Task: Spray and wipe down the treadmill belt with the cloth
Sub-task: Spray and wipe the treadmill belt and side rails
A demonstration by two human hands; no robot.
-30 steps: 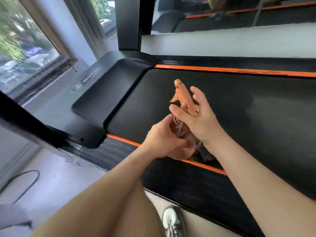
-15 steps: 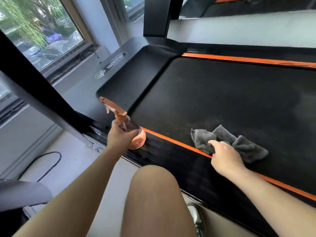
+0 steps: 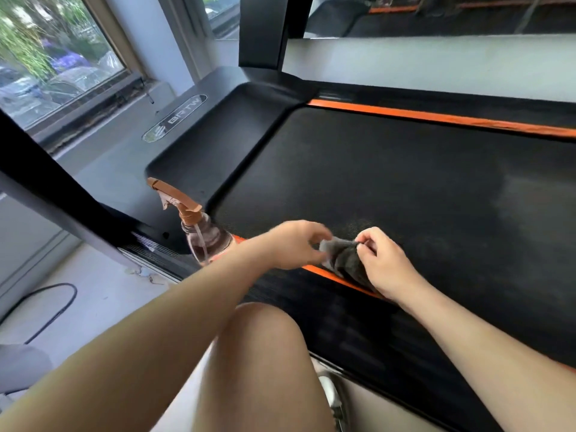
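Note:
The black treadmill belt (image 3: 389, 182) fills the middle and right, edged by orange stripes. A grey cloth (image 3: 344, 260) is bunched at the belt's near edge, over the near orange stripe. My right hand (image 3: 385, 261) pinches its right side with curled fingers. My left hand (image 3: 296, 244) reaches across and its fingertips meet the cloth's left end; the hand is blurred. A clear spray bottle (image 3: 207, 238) with an orange trigger head stands upright on the near side rail, left of my left forearm, with no hand on it.
The black motor cover (image 3: 218, 145) lies left of the belt. A dark upright post (image 3: 46, 182) slants across the left, another post (image 3: 265, 29) rises at the back. A cable (image 3: 53, 304) lies on the floor. My bare knee (image 3: 261, 353) is at the bottom centre.
My left hand let go of the spray bottle, which now stands on the rail, and moved right to the cloth. My right hand has gathered the cloth into a tighter bunch.

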